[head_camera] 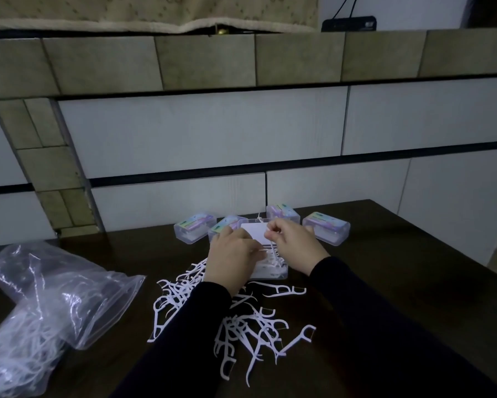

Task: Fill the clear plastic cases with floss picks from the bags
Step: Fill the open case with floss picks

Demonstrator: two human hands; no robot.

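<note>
Floss picks [250, 320]: light, stiff, snag-prone; pinch by handle. Right hand [294, 244] pinches one over open case [266, 254]; left hand [233, 257] grip unclear.

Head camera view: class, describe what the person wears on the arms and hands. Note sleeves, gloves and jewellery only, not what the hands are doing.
Both arms are covered by long, plain, dark sleeves, black or near it, ending at the wrists. The left hand and right hand are bare: no gloves. No rings, watch or bracelet show on the fingers or wrists in this dim picture. The sleeves carry no visible logos or stripes.
</note>
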